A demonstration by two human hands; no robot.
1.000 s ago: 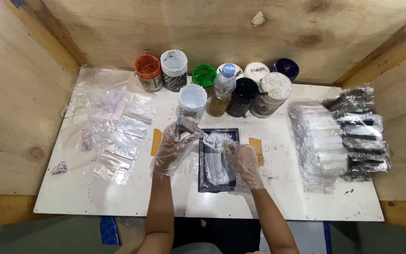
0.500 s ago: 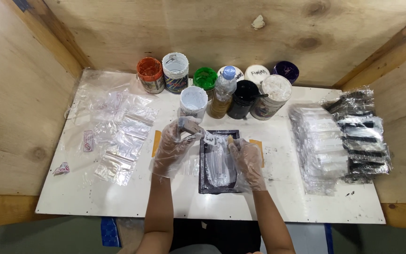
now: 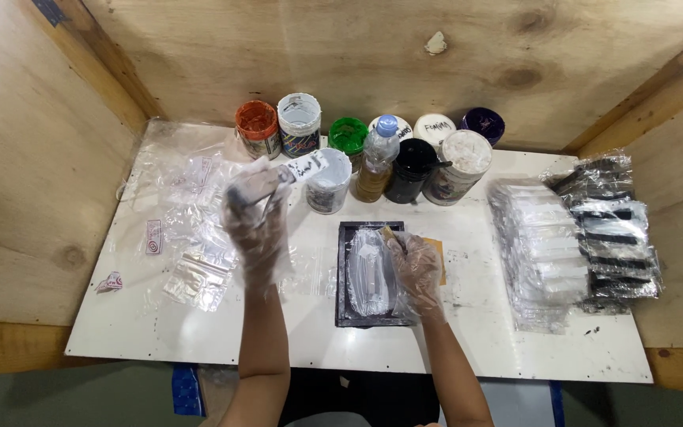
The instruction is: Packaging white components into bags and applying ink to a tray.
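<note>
Light, stiff white spatula (image 3: 303, 167) pinched at its handle end by gloved left hand (image 3: 256, 207) above white tub (image 3: 330, 180); gloved right hand (image 3: 414, 265) closed, steadying slippery plastic-wrapped piece (image 3: 369, 273) in black tray (image 3: 343, 277).

The left hand (image 3: 256, 212) has lifted off the black tray (image 3: 344, 273) leftward.

White bench (image 3: 468, 348) is sitting inside a plywood enclosure, surface smudged. Paint jars (image 3: 300, 124) and a plastic bottle (image 3: 378, 158) are standing in a cluster along the far edge. Loose clear bags (image 3: 195, 273) are lying at left. A black tray (image 3: 349, 312) is resting at centre. Stacked wrapped packets (image 3: 543, 253) are lying at right, dark packets (image 3: 614, 229) just beside them
</note>
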